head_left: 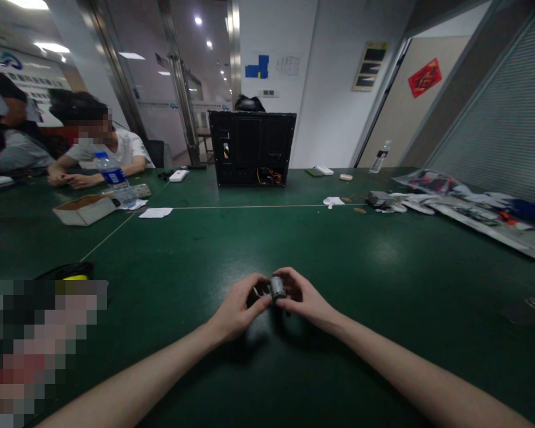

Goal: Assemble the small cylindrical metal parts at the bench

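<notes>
A small silver cylinder that looks like a DC motor [277,288] is held just above the green tabletop, between my two hands. Thumb and fingers of my right hand [307,297] are closed round it from the right. My left hand [241,303] is curled at its left side, the thumb tip against or very close to it. Thin pale pieces, perhaps wires or a bracket [261,292], show inside the left fingers; they are too small to make out. The undersides of both hands and part of the cylinder are hidden.
Across the green table [196,238] stands a black open-backed case [252,148] with wires. A small box [84,210], a water bottle [115,178] and paper [156,212] lie left. Several parts on a board [485,217] lie right. A person [102,142] sits far left.
</notes>
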Demonstrator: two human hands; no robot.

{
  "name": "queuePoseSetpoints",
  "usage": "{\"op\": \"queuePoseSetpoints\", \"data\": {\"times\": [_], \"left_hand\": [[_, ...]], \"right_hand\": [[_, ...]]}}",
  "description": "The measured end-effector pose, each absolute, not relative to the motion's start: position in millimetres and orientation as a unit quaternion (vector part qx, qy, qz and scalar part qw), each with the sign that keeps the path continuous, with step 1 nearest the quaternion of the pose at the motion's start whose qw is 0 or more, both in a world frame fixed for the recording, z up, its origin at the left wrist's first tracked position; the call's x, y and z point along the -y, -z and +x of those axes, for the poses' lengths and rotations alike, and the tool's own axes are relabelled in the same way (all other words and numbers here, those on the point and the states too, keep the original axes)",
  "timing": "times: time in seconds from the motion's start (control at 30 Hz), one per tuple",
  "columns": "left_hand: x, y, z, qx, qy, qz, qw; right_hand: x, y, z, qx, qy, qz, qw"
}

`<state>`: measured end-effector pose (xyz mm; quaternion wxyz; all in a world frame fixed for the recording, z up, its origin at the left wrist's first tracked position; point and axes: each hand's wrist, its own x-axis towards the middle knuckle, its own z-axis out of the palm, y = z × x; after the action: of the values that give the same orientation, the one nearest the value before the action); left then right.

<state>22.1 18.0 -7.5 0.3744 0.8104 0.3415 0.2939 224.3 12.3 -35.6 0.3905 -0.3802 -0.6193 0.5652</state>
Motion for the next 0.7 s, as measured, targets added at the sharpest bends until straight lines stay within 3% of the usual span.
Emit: {"op": "queuePoseSetpoints", "data": {"times": [0.7], "left_hand": [[-16.7,4.3,18.0,-0.329,-0.323,0.802,0.38]], "right_hand": [[-11.1,37.2,223.3,0.678,-0.508,-0.389,0.361]]}}
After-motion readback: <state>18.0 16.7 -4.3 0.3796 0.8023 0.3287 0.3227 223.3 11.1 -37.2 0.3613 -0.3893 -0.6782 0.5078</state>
